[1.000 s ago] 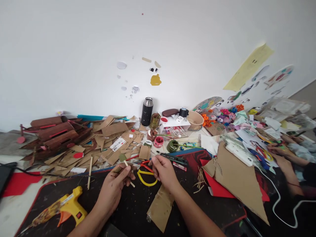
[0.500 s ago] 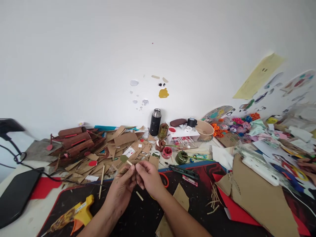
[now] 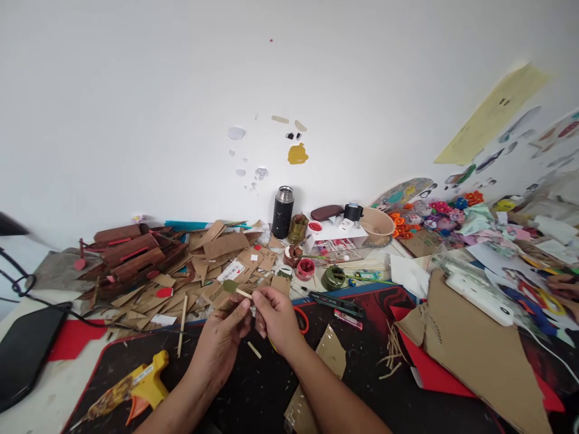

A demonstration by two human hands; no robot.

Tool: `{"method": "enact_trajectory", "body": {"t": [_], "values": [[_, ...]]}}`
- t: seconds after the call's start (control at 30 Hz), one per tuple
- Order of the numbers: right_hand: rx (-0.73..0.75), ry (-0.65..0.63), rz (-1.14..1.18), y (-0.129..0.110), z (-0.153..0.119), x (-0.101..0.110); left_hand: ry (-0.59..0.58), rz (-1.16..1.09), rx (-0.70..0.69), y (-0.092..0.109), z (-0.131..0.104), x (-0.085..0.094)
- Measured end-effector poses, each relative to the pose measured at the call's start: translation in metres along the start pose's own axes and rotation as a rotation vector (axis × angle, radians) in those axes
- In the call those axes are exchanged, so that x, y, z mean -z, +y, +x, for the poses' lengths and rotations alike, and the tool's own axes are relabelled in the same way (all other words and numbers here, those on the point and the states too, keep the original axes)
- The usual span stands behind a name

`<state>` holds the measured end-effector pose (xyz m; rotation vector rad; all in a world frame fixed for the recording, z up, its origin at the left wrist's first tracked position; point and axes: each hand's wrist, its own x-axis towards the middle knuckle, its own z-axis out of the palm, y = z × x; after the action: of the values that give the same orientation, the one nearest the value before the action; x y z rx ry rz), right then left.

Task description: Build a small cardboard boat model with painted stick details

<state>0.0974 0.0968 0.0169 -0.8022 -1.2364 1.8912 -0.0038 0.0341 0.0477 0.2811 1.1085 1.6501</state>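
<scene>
A small wooden paddle (image 3: 243,293), a pale stick with a flat olive-green blade, points up and left from my fingertips. My right hand (image 3: 277,318) pinches the stick near its lower end. Just beneath it, my left hand (image 3: 226,334) has its thumb pressed towards curled fingers; what they grip, if anything, is hidden. Under my hands lies a short stick piece (image 3: 254,349) on the dark mat (image 3: 253,398). Orange-handled scissors (image 3: 302,320) show partly behind my right hand.
A yellow glue gun (image 3: 149,383) lies left; a longer stick (image 3: 183,325) stands out near the cardboard scraps (image 3: 226,247). Brown model boats (image 3: 131,253), a black flask (image 3: 283,214), paint jars (image 3: 333,277) and a cutter knife (image 3: 337,304) lie beyond. Cardboard (image 3: 479,355) covers the right side.
The paddle's stick now shows running into my right fingertips, where before it met my left thumb. The view has tilted slightly down, and both hands remain close together.
</scene>
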Motion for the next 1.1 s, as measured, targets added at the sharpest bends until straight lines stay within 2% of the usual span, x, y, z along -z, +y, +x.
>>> {"method": "enact_trajectory", "body": {"t": [0.17, 0.43, 0.83, 1.1], "values": [[0.005, 0.024, 0.031, 0.001, -0.002, 0.006, 0.031, 0.010, 0.008, 0.001, -0.001, -0.002], [-0.034, -0.007, 0.039, -0.008, -0.011, 0.001, 0.007, 0.056, -0.030, -0.001, 0.000, 0.004], [-0.018, 0.002, -0.008, -0.009, -0.011, 0.003, -0.008, 0.092, -0.045, 0.002, 0.003, 0.007], [-0.013, -0.014, -0.042, -0.013, -0.013, 0.001, 0.058, 0.022, -0.027, 0.008, 0.004, 0.006]]}}
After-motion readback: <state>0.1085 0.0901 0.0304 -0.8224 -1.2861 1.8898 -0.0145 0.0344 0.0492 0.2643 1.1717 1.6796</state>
